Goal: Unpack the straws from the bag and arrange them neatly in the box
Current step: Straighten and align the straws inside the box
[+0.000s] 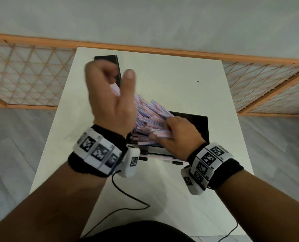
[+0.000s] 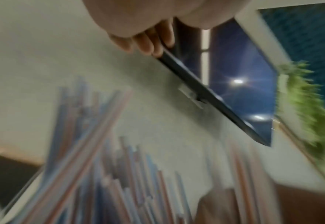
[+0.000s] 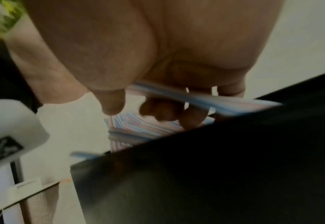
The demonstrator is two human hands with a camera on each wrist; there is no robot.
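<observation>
A fanned heap of pink-and-blue striped straws (image 1: 150, 116) (image 2: 100, 151) sticks up out of the black box (image 1: 194, 123) (image 3: 215, 166) on the white table (image 1: 180, 81). My right hand (image 1: 162, 131) (image 3: 158, 106) is at the box's near side and grips a bunch of straws (image 3: 196, 97) between thumb and fingers. My left hand (image 1: 110, 79), blurred, is raised over the far ends of the straws, fingers (image 2: 150, 44) curled and thumb straight. A flat black panel (image 1: 106, 59) (image 2: 234, 75) lies right at those fingertips. Whether they hold it is unclear.
Wrist-camera cables (image 1: 127, 198) trail over the table's near part. Wooden lattice railings (image 1: 23, 75) run along the left and the right (image 1: 267, 88) of the table, with a plain wall behind. A green plant (image 2: 311, 121) shows at the edge of the left wrist view.
</observation>
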